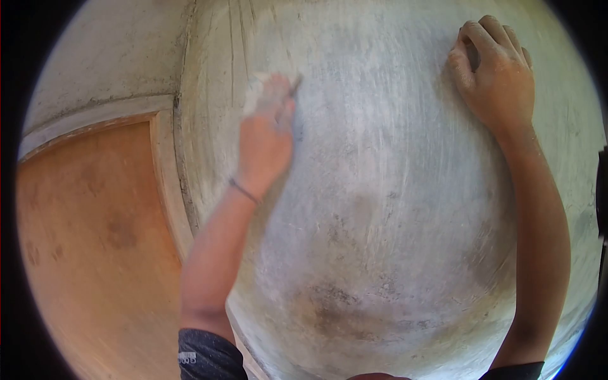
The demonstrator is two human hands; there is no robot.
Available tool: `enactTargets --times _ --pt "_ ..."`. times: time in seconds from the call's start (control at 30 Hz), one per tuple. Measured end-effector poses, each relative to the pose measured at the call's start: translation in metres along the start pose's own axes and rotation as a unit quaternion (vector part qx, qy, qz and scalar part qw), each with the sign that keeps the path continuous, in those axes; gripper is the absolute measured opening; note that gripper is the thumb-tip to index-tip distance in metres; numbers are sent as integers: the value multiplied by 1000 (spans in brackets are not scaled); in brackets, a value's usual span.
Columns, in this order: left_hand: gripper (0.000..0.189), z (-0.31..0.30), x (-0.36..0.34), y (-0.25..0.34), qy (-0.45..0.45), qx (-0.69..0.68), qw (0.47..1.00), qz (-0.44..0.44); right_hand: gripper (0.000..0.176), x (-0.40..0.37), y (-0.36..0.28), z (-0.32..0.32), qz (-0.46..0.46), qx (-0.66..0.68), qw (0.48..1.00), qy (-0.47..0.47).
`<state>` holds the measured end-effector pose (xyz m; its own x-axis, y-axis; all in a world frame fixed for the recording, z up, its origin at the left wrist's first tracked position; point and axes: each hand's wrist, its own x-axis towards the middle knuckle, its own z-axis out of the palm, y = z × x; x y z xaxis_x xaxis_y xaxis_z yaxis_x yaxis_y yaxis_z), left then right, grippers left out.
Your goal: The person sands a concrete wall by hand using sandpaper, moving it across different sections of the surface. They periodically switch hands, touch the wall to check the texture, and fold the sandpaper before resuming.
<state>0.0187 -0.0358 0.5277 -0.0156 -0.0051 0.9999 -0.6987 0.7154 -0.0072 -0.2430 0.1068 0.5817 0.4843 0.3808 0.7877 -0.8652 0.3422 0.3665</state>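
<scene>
My left hand, smeared by motion, is at the upper left of the wall. Its fingers press a flat, pale piece with a dark edge against the surface; blur hides what kind of piece it is. A dark band circles that wrist. Higher up on the right, my right hand rests against the same wall, dusty, with fingers curled in and knuckles outward. A dark gap shows between thumb and forefinger. Whatever those fingers may hold is hidden. The wall is grey and white, with streaks and darker blotches low down.
To the left stands an orange-brown wooden door with smudges, set in a pale frame. A rough dark seam runs beside the frame. Long scratches mark the upper wall. A dark object shows at the far right edge.
</scene>
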Motion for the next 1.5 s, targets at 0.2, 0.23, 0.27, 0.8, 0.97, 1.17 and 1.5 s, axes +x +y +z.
enactTargets --times 0.2,0.23,0.27,0.8,0.97,1.17,1.5 --pt "45 -13 89 21 -40 14 998 -41 10 6 -1 1 18 -11 999 -37" --pt "47 -22 109 30 -90 49 991 -87 10 10 2 2 14 -12 999 -30" --pt "47 -21 108 30 -92 49 991 -85 10 9 5 1 0 -10 1000 -16" --pt "40 -8 88 15 -21 -17 995 -97 11 -7 14 -5 6 38 999 11" --pt "36 -1 -6 15 9 -43 996 72 7 -5 -16 -18 89 7 995 51" --pt "38 -3 125 8 39 13 997 -67 13 -6 16 -6 5 36 999 28" --pt "39 7 21 32 64 16 990 128 10 -8 5 -11 105 60 993 4"
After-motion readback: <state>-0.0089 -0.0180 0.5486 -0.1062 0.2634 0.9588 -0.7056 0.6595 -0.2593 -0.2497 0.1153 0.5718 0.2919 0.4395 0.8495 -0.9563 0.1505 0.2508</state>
